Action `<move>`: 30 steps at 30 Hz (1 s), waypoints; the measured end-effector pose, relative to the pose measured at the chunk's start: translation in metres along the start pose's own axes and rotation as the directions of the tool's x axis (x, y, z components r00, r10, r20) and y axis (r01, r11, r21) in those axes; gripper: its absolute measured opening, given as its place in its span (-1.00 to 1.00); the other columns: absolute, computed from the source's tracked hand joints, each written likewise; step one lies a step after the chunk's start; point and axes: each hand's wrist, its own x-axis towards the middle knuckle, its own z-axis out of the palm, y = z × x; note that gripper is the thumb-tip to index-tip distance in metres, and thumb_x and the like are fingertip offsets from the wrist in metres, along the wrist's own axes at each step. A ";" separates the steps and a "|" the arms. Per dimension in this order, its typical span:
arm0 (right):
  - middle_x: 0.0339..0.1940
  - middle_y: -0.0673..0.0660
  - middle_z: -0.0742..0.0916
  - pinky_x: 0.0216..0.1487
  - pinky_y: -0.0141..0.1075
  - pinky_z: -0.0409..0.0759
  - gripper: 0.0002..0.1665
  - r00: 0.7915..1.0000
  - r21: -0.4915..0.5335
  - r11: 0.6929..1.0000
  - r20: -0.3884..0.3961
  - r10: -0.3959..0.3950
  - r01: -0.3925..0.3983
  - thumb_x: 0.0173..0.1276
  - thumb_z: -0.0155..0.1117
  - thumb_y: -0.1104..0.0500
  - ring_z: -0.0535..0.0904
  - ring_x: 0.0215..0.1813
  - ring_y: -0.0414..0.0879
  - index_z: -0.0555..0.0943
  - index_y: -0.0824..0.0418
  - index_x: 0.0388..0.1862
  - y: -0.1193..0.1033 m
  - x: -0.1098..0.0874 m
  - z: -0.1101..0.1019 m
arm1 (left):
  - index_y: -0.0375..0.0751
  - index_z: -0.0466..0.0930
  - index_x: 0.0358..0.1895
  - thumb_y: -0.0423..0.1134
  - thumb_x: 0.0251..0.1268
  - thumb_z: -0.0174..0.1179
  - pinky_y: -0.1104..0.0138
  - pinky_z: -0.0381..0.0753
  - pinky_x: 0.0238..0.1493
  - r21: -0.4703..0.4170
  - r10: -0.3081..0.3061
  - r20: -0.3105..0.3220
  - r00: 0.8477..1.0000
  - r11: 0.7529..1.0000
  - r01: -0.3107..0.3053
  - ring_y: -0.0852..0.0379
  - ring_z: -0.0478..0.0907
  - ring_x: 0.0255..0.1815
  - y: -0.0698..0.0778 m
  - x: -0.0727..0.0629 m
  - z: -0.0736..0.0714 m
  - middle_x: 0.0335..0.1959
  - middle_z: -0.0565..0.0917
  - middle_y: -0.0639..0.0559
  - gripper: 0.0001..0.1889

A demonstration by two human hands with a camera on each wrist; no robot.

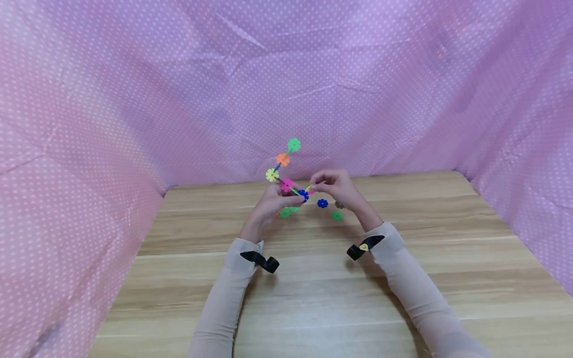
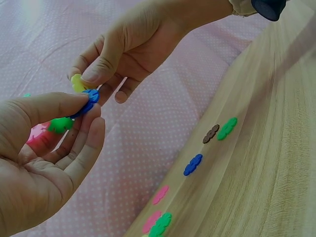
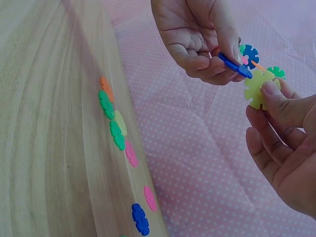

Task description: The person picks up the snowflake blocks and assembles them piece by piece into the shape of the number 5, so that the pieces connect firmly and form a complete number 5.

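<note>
My left hand pinches a blue notched plastic disc between thumb and fingers. That disc sits at the near end of a chain of interlocking discs. Up from it run a pink disc, a pale yellow one, an orange one and a green one at the far tip. Between thumb and forefinger, my right hand grips a single yellow disc. In the right wrist view its edge meets the blue disc. Both hands are raised over the table's far side.
Loose discs lie along the wooden table's far edge: blue, brown, green, pink, orange and several others. A pink dotted curtain hangs behind and at both sides.
</note>
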 end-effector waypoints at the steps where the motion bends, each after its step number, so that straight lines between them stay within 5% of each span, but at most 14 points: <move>1: -0.26 0.02 0.79 -0.33 -0.46 0.62 -0.88 1.000 -0.004 1.000 0.003 -0.007 0.007 0.35 0.36 0.41 0.73 -0.25 -0.20 0.69 0.46 -0.17 -0.001 0.000 0.000 | -0.24 0.65 -0.07 -0.39 0.28 0.37 -0.28 0.42 0.38 0.000 -0.001 -0.001 1.000 1.000 0.001 0.13 0.71 -0.21 0.001 0.000 0.000 -0.26 0.76 0.03 -0.81; 12: -0.25 0.42 0.76 -0.23 -0.43 0.69 -0.92 0.996 0.016 0.996 0.031 -0.087 0.087 0.30 0.32 0.52 0.74 -0.26 -0.21 0.71 0.43 -0.30 -0.002 -0.001 0.004 | -0.28 0.65 -0.08 -0.43 0.27 0.36 -0.20 0.53 0.32 0.001 0.004 0.017 1.000 1.000 -0.004 0.15 0.72 -0.24 0.001 0.000 0.003 -0.27 0.77 0.03 -0.81; 15: -0.28 0.38 0.75 -0.20 -0.41 0.71 -0.99 0.993 0.037 0.992 0.025 -0.119 0.118 0.30 0.36 0.47 0.71 -0.27 -0.21 0.69 0.47 -0.32 0.000 -0.001 0.006 | -0.29 0.65 -0.08 -0.44 0.27 0.36 -0.18 0.56 0.29 0.001 0.015 0.018 1.000 1.000 -0.016 0.15 0.72 -0.25 0.001 0.000 0.003 -0.27 0.77 0.02 -0.81; 20: -0.33 0.19 0.75 -0.25 -0.42 0.69 -0.82 0.991 0.051 0.990 -0.006 -0.132 0.133 0.29 0.42 0.37 0.66 -0.31 -0.21 0.66 0.53 -0.31 0.004 0.000 0.011 | -0.28 0.67 -0.12 -0.47 0.25 0.36 0.11 0.74 0.05 -0.015 0.059 0.022 0.998 0.998 -0.059 0.16 0.73 -0.30 0.000 0.001 0.000 -0.31 0.78 0.00 -0.84; 23: -0.35 0.19 0.74 -0.25 -0.43 0.69 -0.95 0.991 0.036 0.990 -0.028 -0.133 0.134 0.29 0.38 0.45 0.66 -0.32 -0.23 0.67 0.49 -0.33 0.004 0.000 0.014 | -0.27 0.68 -0.15 -0.49 0.25 0.35 0.28 0.77 -0.11 -0.029 0.080 0.030 0.996 0.996 -0.079 0.17 0.73 -0.33 0.000 0.002 0.000 -0.34 0.78 0.02 -0.85; 30: -0.35 0.20 0.75 -0.24 -0.44 0.68 -0.93 0.988 0.015 0.989 -0.039 -0.147 0.147 0.29 0.33 0.52 0.66 -0.31 -0.23 0.69 0.41 -0.35 -0.001 0.000 0.015 | -0.30 0.69 -0.12 -0.44 0.21 0.41 0.23 0.76 -0.11 -0.007 0.089 0.020 0.996 0.996 -0.088 0.14 0.72 -0.34 0.006 0.001 0.000 -0.33 0.78 0.00 -0.81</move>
